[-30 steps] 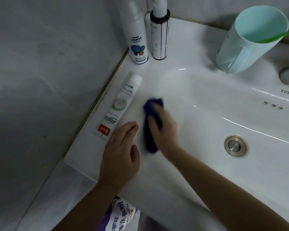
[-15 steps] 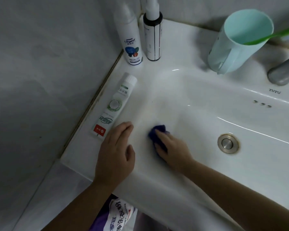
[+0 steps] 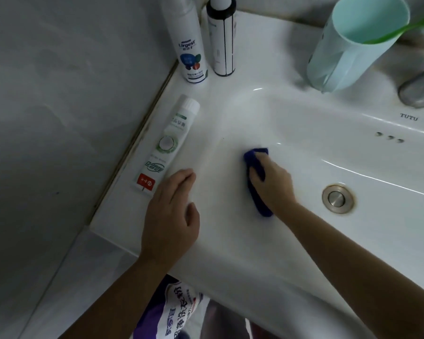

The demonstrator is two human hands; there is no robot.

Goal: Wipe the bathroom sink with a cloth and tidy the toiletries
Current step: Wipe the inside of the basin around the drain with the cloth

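**Sink wipe in progress: cloth on left inner slope of basin**

The right hand (image 3: 273,184) holds a dark blue cloth (image 3: 256,192) and presses it against the left inner slope of the white sink (image 3: 304,133). Its fingers are bent over the bunched cloth, which shows past the fingertips and along the hand's left side. The cloth lies inside the basin, well apart from the drain (image 3: 337,198) to its right.

The left hand (image 3: 169,216) rests on the sink's left rim near the front left corner. Its fingers are relaxed and close together, and it holds nothing. The fingertips lie just beside the lower end of the toothpaste tube (image 3: 164,148); whether they touch it cannot be told.

The toothpaste tube lies flat along the left rim, its white cap toward the back. At the back left corner stand two upright containers, side by side: a white spray can (image 3: 190,50) with a blue and red emblem, and a white bottle (image 3: 222,45) with a black collar. A pale green cup (image 3: 348,50) stands on the back rim, with a green toothbrush handle (image 3: 402,28) leaning out of it. A grey metal tap (image 3: 419,88) is at the right edge of the view. Three overflow holes (image 3: 389,138) sit in the back wall of the basin. A printed bag (image 3: 176,307) shows below the front edge.
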